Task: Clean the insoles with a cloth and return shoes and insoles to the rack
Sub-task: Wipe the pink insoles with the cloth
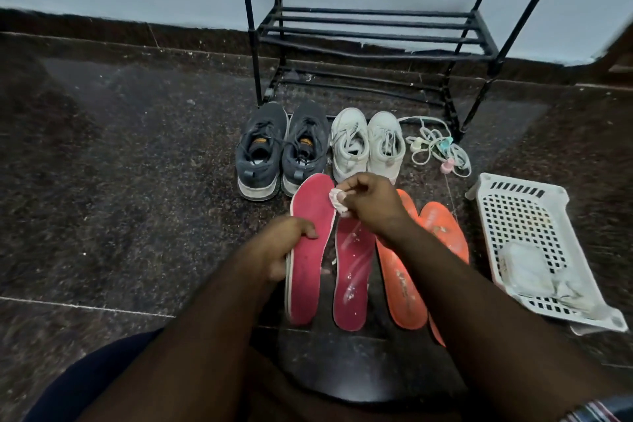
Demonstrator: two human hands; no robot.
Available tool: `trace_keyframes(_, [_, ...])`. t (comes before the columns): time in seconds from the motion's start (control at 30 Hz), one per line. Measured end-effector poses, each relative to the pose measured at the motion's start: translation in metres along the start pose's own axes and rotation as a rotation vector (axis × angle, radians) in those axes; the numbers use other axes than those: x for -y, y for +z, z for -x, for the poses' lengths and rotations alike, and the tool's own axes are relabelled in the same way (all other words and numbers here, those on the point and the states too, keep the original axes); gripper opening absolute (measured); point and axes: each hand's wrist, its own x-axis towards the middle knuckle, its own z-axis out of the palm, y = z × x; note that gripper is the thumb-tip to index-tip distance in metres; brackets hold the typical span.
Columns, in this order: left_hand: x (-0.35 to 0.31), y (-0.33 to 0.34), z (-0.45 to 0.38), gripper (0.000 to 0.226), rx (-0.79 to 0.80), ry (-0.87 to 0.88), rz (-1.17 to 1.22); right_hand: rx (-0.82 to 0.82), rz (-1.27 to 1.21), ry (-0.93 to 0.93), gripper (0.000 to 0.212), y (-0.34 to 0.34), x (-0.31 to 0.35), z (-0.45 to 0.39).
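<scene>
One insole (310, 250) in left hand (281, 247), cloth (337, 200) in right hand (371, 204).

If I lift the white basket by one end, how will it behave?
The basket looks like thin perforated plastic, so it is probably light and may flex a little. The white bundles lie loose at one end, so they would likely slide when it tilts. It already seems to sit slightly tilted on the floor.

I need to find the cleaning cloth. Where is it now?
In the head view, the right hand pinches the cloth near the toe of the left red insole.
</scene>
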Motion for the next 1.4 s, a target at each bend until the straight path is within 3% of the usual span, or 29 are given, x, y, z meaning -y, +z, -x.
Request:
trace_keyframes(0.13, [-0.006,0.029,0.035,0.044,0.238,0.009,0.182,-0.030,-0.119,-0.093,0.005,-0.035,0.049,0.047])
trace_keyframes(0.27, [0.005,0.048,0.050,0.064,0.368,0.037,0.235,-0.171,0.297,-0.335,0.008,-0.055,0.060,0.083])
trace_keyframes(0.43, [0.015,0.062,0.045,0.077,0.468,0.035,0.233,-0.209,0.574,-0.580,0.020,-0.034,0.035,0.104])
trace_keyframes(0.63, [0.015,0.067,0.031,0.068,0.499,0.027,0.234,-0.404,0.564,-0.483,0.018,-0.053,0.030,0.082])
trace_keyframes(0.77, [0.014,0.071,0.025,0.059,0.551,0.047,0.218,-0.258,0.622,-0.568,0.018,-0.045,0.031,0.091])
trace_keyframes(0.83, [0.015,0.072,0.024,0.060,0.533,0.033,0.208,-0.307,0.665,-0.584,0.016,-0.053,0.029,0.080])
trace_keyframes(0.93, [0.016,0.073,0.026,0.068,0.560,0.033,0.211,-0.414,0.582,-0.442,0.016,-0.071,0.031,0.070])
trace_keyframes(1.07, [0.012,0.074,0.027,0.066,0.537,0.057,0.216,-0.260,0.550,-0.486,0.017,-0.056,0.034,0.089])
trace_keyframes(1.17, [0.011,0.072,0.027,0.069,0.556,0.049,0.213,-0.297,0.666,-0.583,0.015,-0.057,0.029,0.086])
trace_keyframes(1.27, [0.013,0.071,0.027,0.073,0.612,0.030,0.221,-0.406,0.628,-0.480,0.014,-0.073,0.032,0.077])
trace_keyframes(1.4, [0.013,0.073,0.026,0.060,0.587,0.028,0.230,-0.272,0.588,-0.548,0.020,-0.055,0.036,0.095])
